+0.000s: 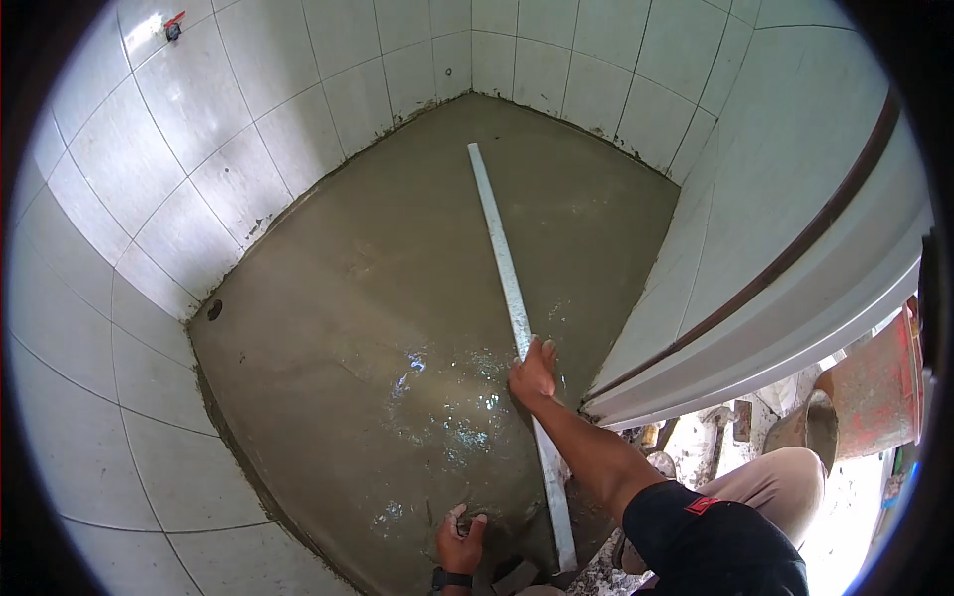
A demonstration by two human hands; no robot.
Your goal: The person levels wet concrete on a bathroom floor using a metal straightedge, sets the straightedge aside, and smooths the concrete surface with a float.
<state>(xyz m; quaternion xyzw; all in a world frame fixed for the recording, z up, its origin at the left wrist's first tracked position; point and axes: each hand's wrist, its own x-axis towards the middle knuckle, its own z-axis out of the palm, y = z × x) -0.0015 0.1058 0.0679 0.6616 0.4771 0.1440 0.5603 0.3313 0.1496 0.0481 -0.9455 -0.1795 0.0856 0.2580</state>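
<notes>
A long, pale metal straightedge lies across wet grey mortar, its far end toward the back corner and its near end by my knees. My right hand grips it around the middle, arm stretched forward. My left hand is low at the front, just over the wet surface and left of the bar's near end. Its thumb and fingers are apart and slightly curled, with nothing visible between them. A dark band circles the left wrist. Shiny, wet, rough patches mark the mortar between the hands.
White tiled walls enclose the mortar floor. A dark round hole sits by the left wall. A red-handled valve sticks out at upper left. Beyond the doorway frame at right are a reddish bucket and a hammer.
</notes>
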